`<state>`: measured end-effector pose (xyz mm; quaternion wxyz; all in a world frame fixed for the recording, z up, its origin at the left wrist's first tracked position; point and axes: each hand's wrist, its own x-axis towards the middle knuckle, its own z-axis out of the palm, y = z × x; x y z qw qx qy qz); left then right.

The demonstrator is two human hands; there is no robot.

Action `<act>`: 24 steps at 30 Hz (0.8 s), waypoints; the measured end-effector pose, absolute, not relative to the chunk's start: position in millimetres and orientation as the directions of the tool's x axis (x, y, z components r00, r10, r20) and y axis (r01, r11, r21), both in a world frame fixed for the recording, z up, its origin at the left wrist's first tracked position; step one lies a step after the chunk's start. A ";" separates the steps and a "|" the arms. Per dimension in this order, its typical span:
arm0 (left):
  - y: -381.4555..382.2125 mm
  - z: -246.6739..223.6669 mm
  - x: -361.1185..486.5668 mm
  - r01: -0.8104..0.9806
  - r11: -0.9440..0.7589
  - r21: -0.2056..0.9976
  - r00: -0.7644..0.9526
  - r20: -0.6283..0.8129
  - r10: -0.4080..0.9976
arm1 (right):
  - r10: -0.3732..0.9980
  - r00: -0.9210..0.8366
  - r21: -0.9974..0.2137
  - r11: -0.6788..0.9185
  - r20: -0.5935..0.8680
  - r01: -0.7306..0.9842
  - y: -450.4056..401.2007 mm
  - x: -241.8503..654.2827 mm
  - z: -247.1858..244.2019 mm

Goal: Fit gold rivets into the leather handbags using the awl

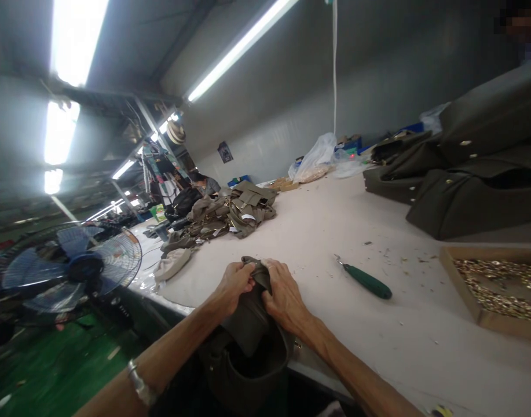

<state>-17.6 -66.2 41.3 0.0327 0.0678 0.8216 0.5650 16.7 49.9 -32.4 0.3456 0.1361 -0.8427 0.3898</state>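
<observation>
A dark olive bag [248, 324] hangs at the table's front edge, its mouth gaping toward me. My left hand [237, 285] pinches the bag's upper flap from the left, fingers closed on the fabric. From the right, my right hand [285, 295] grips the same raised part, with the thumb on the near side and the fingers over the top. What lies under the fingertips is hidden. To the right on the table lies an awl-like tool [367, 282] with a green handle and a thin metal tip, touched by neither hand.
A cardboard tray [478, 310] of small brass-coloured metal pieces stands at right. Behind it are stacked olive bags [473, 185]. More bag pieces are heaped [234, 211] at the far left of the table [326, 220]. A blue-bladed fan [83, 266] stands left. Other people are partly visible farther back.
</observation>
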 end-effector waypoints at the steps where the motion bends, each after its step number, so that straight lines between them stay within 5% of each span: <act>1: -64.7 41.5 -15.7 0.075 0.325 0.943 -0.987 0.025 0.157 | 0.043 -0.725 -0.566 0.657 0.687 -0.498 49.9 17.8 -31.0; 12: -17.2 51.6 22.7 0.007 -0.029 1.000 -0.863 0.021 0.505 | 0.194 -0.621 -0.460 0.835 0.760 -0.302 88.9 90.9 -22.9; 24: -2.1 27.1 17.7 -0.271 -0.236 0.933 -0.857 -0.121 0.501 | 0.302 -0.763 -0.698 0.668 0.571 -0.257 100.5 92.8 -26.5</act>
